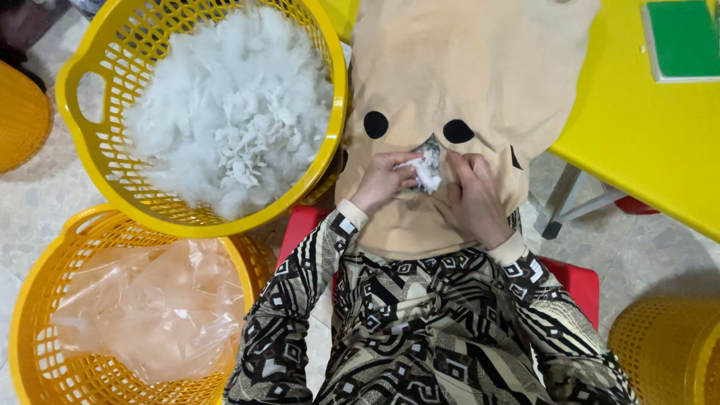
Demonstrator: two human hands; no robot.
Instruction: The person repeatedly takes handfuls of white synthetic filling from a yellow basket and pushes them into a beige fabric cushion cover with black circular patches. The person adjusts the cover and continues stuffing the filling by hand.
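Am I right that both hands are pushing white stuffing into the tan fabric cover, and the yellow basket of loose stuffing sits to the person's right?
Not quite. The head view shows the yellow basket of white stuffing on the person's left, not right. The left hand and right hand do press stuffing into the tan fabric cover.

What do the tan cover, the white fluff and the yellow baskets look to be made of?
The tan cover looks like soft matte fabric, perhaps fleece: it drapes and creases. The white fluff seems to be fibre stuffing, wispy and clumped; both hands pinch a tuft of it. The yellow basket looks like glossy moulded plastic with slotted walls.
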